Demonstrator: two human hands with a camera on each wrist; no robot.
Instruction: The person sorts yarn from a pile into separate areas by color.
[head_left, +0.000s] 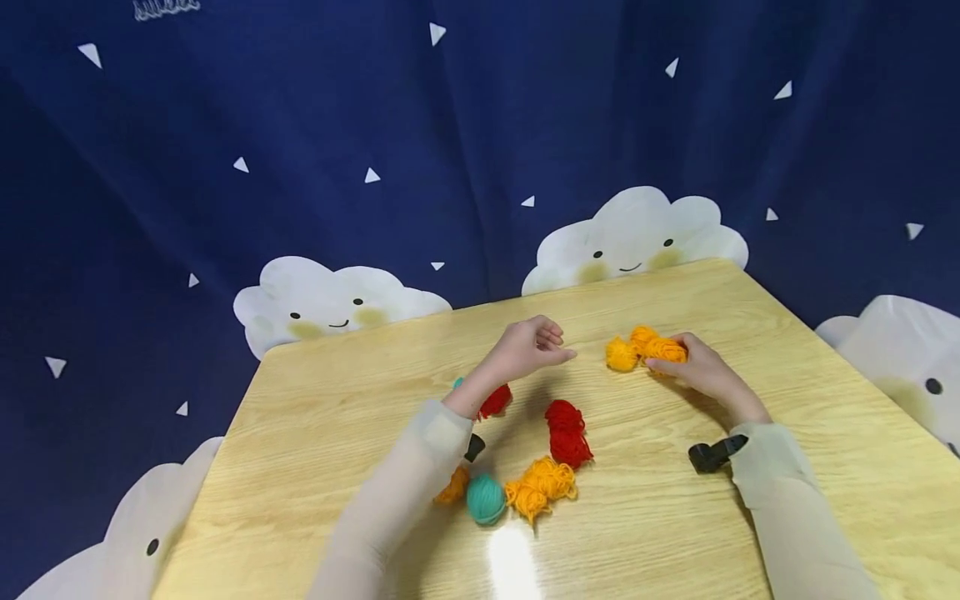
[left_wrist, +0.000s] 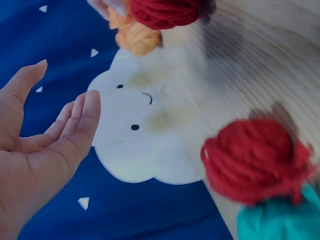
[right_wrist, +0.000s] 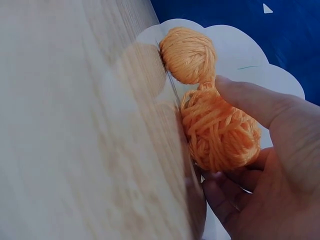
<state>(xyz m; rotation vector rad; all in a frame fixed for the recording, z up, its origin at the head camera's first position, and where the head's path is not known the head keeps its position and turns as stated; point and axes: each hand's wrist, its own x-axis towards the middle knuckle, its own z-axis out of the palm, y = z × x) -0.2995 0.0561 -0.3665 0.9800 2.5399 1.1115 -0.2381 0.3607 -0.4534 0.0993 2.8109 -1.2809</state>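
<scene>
My right hand point(head_left: 708, 377) grips an orange ball of yarn point(head_left: 667, 351) at the right of the table, thumb on one side and fingers curled under the other. In the right wrist view that orange ball point(right_wrist: 222, 132) is loosely wound. A neater yellow-orange ball point(right_wrist: 189, 55) lies against it. My left hand point(head_left: 525, 348) hovers over the middle of the table, holding nothing, its fingers relaxed and slightly bent. Below and nearer me lies a long red bundle of yarn point(head_left: 568, 433). Another red ball point(left_wrist: 255, 162) rests beside a teal one point(left_wrist: 280, 220), partly behind the left forearm in the head view.
Nearer the front of the wooden table point(head_left: 637, 533) lie a teal yarn ball point(head_left: 486, 500), a yellow-orange tangle point(head_left: 542, 487) and a darker orange ball point(head_left: 452, 486) partly hidden by the left sleeve. A dark blue curtain point(head_left: 480, 125) with clouds hangs behind the table.
</scene>
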